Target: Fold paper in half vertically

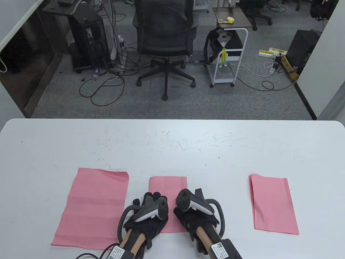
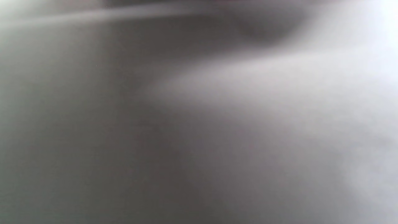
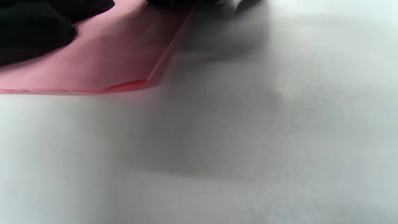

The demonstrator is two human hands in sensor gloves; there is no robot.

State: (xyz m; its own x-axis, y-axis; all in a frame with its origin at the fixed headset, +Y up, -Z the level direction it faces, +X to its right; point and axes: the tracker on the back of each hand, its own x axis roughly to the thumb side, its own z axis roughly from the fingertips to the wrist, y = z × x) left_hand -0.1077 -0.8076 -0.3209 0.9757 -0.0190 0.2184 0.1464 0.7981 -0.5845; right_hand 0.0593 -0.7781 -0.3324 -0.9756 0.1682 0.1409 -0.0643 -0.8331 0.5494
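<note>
Both hands lie on the folded pink sheet [image 1: 167,186] at the near middle of the white table [image 1: 172,145]; the left hand [image 1: 147,213] and right hand [image 1: 195,213] seem to press it flat, though trackers hide their fingers, so how far open I cannot tell. Uneven pressure could skew the crease or let the halves slide out of line, judging by a slightly lifted corner in the right wrist view

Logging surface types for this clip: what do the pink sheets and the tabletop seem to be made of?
Pink sheets: thin matte paper, apparently; faint fold creases show, and the middle sheet's corner lifts. Tabletop: smooth white laminate or plastic, probably, marked with fine scratches.
</note>
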